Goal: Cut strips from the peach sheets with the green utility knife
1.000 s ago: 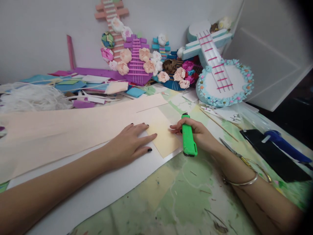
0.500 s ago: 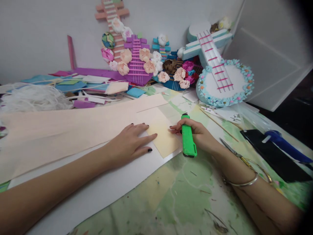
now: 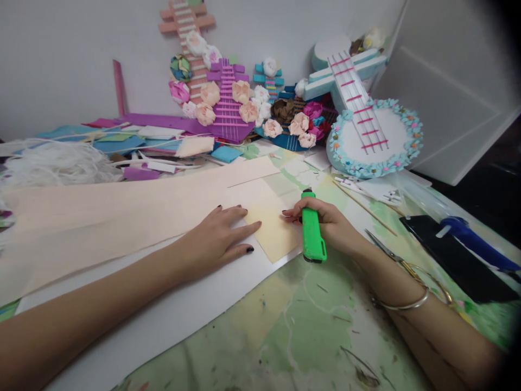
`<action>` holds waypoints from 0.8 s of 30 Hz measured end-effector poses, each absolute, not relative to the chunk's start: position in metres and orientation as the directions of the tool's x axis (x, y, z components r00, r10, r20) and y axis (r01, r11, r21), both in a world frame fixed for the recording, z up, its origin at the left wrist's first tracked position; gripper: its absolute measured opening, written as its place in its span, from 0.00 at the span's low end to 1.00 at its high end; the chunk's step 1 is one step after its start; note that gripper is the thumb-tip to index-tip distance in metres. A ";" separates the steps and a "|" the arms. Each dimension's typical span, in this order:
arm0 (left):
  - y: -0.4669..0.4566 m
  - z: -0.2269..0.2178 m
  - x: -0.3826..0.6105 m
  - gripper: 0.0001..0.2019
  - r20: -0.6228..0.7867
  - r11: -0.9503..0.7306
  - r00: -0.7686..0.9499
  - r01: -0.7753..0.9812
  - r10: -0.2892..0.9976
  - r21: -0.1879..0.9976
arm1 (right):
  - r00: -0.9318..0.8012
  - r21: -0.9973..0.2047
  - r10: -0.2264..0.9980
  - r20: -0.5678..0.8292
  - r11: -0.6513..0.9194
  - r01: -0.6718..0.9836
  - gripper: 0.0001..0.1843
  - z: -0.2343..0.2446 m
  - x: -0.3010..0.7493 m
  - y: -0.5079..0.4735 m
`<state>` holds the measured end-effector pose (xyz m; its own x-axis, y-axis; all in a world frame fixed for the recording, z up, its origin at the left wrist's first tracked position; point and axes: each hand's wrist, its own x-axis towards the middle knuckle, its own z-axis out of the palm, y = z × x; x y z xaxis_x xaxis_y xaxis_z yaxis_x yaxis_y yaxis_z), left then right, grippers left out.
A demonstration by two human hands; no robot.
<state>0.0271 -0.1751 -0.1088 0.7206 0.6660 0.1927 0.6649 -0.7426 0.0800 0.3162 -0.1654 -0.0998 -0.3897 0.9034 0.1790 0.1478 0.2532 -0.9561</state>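
My left hand lies flat with fingers spread, its fingertips on the left edge of a pale yellow rectangle of paper. Between the thumb and fingers of my right hand is a green utility knife, its dark tip pointing away from me. The right fingertips rest by the right side of the yellow piece. Under it spreads a long peach sheet, which overlaps a larger white sheet.
Scissors lie beside my right forearm, near a thin wooden stick and a blue-handled glue gun. Paper-flowered model guitars and a light blue one stand at the back. White cord is heaped at left.
Almost nothing differs. The green knife has shifted very slightly in my right hand; my left hand stays put on the paper.
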 end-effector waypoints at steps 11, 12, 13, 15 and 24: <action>-0.174 -0.109 0.028 0.24 0.179 -0.741 0.721 0.667 0.669 0.083 | -0.395 -0.957 0.902 0.176 0.251 0.146 0.09 -0.101 0.317 -0.164; -0.174 -0.108 0.028 0.23 0.172 -0.739 0.721 0.669 0.672 0.083 | -0.396 -0.960 0.902 0.174 0.245 0.137 0.09 -0.101 0.317 -0.164; -0.175 -0.107 0.028 0.23 0.164 -0.737 0.721 0.670 0.674 0.083 | -0.395 -0.962 0.902 0.172 0.241 0.131 0.09 -0.101 0.317 -0.164; -0.176 -0.105 0.029 0.23 0.155 -0.738 0.723 0.669 0.673 0.086 | -0.393 -0.964 0.904 0.168 0.234 0.125 0.10 -0.102 0.317 -0.164; -0.177 -0.085 0.049 0.21 0.132 -0.826 0.818 0.563 0.560 0.014 | -0.340 -0.993 0.934 0.108 0.115 0.002 0.12 -0.099 0.313 -0.163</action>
<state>0.0494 -0.1775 -0.0852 0.8181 0.5597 0.1318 0.5630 -0.8263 0.0142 0.3134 -0.1630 -0.0993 -0.3397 0.9343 0.1079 0.0021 0.1155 -0.9933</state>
